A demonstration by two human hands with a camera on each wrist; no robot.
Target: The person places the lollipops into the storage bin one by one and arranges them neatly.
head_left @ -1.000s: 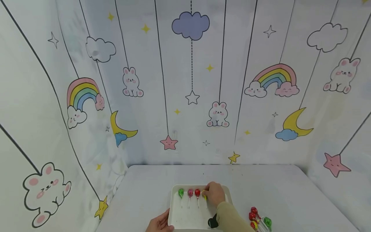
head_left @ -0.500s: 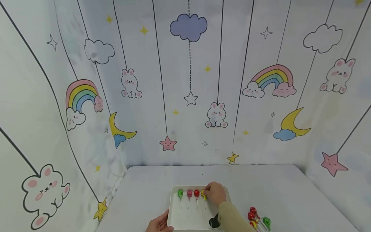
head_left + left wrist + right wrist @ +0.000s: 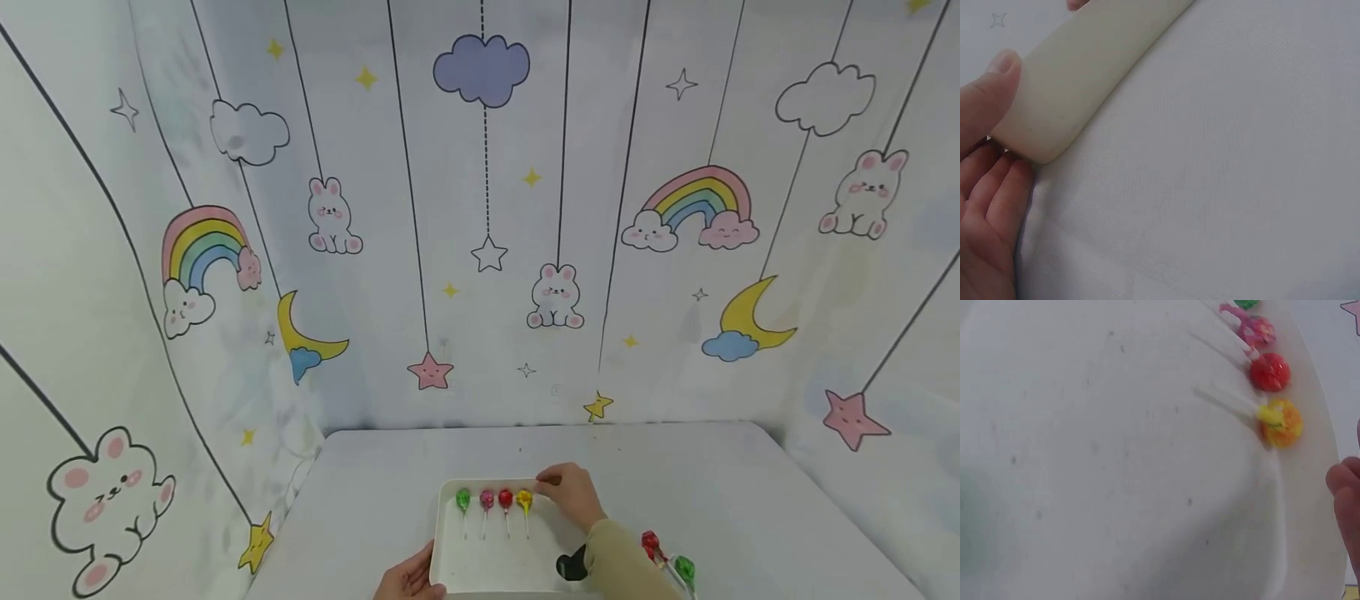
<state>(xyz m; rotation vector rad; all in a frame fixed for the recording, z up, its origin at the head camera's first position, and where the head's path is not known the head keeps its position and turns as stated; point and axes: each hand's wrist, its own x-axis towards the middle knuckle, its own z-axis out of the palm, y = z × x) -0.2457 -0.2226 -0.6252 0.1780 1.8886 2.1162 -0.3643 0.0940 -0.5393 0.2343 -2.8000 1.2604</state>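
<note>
A white tray (image 3: 495,571) lies at the front of the table. Four-sided and shallow, it holds a row of lollipops along its far edge: green (image 3: 463,498), pink (image 3: 487,498), red (image 3: 506,498) and yellow (image 3: 524,500), sticks toward me. My left hand (image 3: 408,575) grips the tray's near left side; in the left wrist view its thumb (image 3: 1005,69) presses the wall and its fingers curl at the underside. My right hand (image 3: 573,493) is over the far right rim, loosely bent and holding nothing. In the right wrist view the yellow lollipop (image 3: 1282,423) lies apart from its fingers (image 3: 1346,481).
Right of the tray, a loose bunch of lollipops lies on the white table (image 3: 720,492), with red (image 3: 650,543) and green (image 3: 684,568) heads showing, partly behind the right sleeve (image 3: 626,562). A white wall with drawn clouds, bunnies and stars surrounds the table.
My right hand has let go of the yellow lollipop and moved slightly up and right, leaving it in the row. The left hand keeps its hold on the tray.
</note>
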